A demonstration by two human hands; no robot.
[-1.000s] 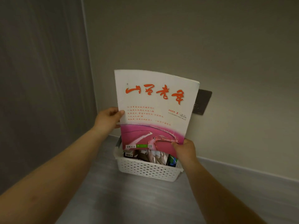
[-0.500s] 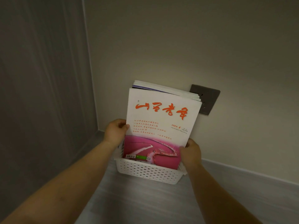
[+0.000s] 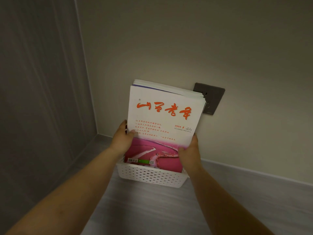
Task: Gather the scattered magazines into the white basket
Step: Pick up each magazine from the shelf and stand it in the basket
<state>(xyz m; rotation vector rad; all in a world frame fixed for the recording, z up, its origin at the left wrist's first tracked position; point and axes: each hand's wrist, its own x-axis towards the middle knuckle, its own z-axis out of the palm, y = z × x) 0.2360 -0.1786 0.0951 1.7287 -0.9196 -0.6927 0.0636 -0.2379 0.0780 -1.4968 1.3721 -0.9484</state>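
Two hands steady a magazine standing in the basket.
At lower centre the white basket point(image 3: 150, 175) sits on the floor. The left hand point(image 3: 122, 141) and right hand point(image 3: 189, 151) grip the side edges of the red-titled magazine point(image 3: 162, 119) standing in it, with more magazines point(image 3: 169, 88) behind and a wall socket point(image 3: 213, 100) beyond.

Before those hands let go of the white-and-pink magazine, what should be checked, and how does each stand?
1. Lower edge of the white-and-pink magazine inside the white perforated plastic basket: ok.
2. Grip of the left hand on its left edge: ok.
3. Grip of the right hand on its right edge: ok.
4. Upright before the stack of other magazines: ok.
5. Bottom resting on basket floor: cannot tell.
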